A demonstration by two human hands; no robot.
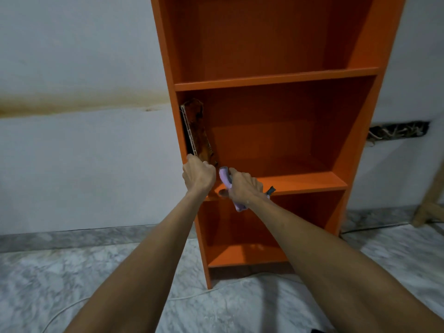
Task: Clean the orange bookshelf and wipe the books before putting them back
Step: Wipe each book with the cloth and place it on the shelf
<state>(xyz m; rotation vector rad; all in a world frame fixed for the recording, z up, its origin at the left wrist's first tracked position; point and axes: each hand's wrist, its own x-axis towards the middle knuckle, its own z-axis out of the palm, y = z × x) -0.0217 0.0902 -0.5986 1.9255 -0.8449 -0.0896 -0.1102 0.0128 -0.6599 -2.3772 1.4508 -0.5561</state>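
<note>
Bookshelf point(276, 79) is showing three orange compartments. One worn brown book point(198, 131) is leaning against the middle compartment's left wall. Left hand point(198, 175) is gripping the book's lower edge; right hand point(242, 186), at that compartment's front lip, is clutching one purple cloth point(224, 176).

Orange bookshelf point(276, 79), middle compartment: book and cloth in hand.
Brown book point(198, 133) leans on the bookshelf's left wall; left hand point(198, 175) grips its lower end. Right hand point(243, 187) holds purple cloth point(225, 177) at that compartment's front edge.
</note>
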